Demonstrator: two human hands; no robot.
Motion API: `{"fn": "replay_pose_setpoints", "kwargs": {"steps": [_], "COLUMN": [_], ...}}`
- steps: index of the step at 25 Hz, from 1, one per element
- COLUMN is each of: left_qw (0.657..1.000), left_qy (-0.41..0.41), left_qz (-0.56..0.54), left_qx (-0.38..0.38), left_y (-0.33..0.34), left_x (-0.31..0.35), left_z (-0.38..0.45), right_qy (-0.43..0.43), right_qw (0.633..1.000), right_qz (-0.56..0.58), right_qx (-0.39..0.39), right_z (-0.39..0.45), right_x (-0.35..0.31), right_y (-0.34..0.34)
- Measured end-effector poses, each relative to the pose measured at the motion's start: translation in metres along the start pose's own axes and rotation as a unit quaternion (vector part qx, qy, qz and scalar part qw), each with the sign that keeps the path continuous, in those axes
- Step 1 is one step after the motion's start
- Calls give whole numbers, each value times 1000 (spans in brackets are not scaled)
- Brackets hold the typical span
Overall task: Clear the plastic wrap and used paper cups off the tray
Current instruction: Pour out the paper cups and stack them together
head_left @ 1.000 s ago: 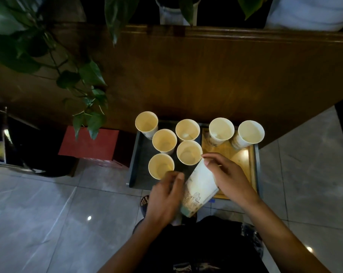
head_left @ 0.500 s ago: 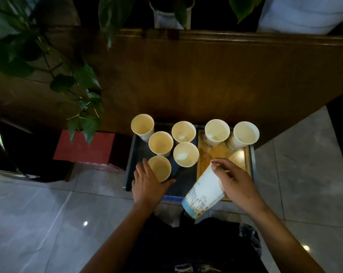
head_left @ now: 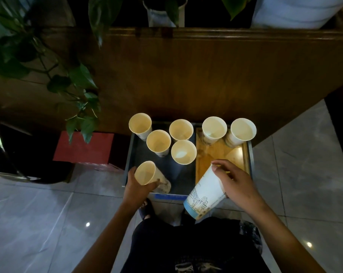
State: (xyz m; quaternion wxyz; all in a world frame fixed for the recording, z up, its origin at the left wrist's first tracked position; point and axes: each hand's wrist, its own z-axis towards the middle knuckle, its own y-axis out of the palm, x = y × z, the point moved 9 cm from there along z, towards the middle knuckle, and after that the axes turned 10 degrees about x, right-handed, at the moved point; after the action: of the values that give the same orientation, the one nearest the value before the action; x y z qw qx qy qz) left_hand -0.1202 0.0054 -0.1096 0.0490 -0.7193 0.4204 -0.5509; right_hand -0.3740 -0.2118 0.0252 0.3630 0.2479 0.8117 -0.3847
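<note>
Bare forearms, dark trousers [head_left: 186,245], dark open-toed sandal [head_left: 147,208].

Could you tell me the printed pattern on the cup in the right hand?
Blue line drawing on white cup, head view.

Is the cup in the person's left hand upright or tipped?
Tipped. The cup in the left hand leans, its open mouth turned toward the camera and its base angled away.

On the tray [head_left: 250,154], six paper cups stand upright with mouths open along its far half, while a seventh cup [head_left: 149,175] tilts above its near left corner and a printed cup stack [head_left: 205,194] leans past its near edge.
</note>
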Motion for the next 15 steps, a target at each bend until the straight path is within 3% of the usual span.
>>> {"fn": "replay_pose_setpoints", "kwargs": {"steps": [8,15], "left_qw": [991,972], "left_qy": [-50,-103], "left_qz": [-111,-186], "left_qx": [-51,-100], "left_y": [-18,-9], "left_x": [-14,7], "left_z": [-9,-27], "right_qy": [-11,-23], "right_qw": [1000,997], "right_qz": [6,61], "right_qx": [-16,36], "right_z": [2,5], "right_x": [-5,-2], "right_y": [9,-3]}}
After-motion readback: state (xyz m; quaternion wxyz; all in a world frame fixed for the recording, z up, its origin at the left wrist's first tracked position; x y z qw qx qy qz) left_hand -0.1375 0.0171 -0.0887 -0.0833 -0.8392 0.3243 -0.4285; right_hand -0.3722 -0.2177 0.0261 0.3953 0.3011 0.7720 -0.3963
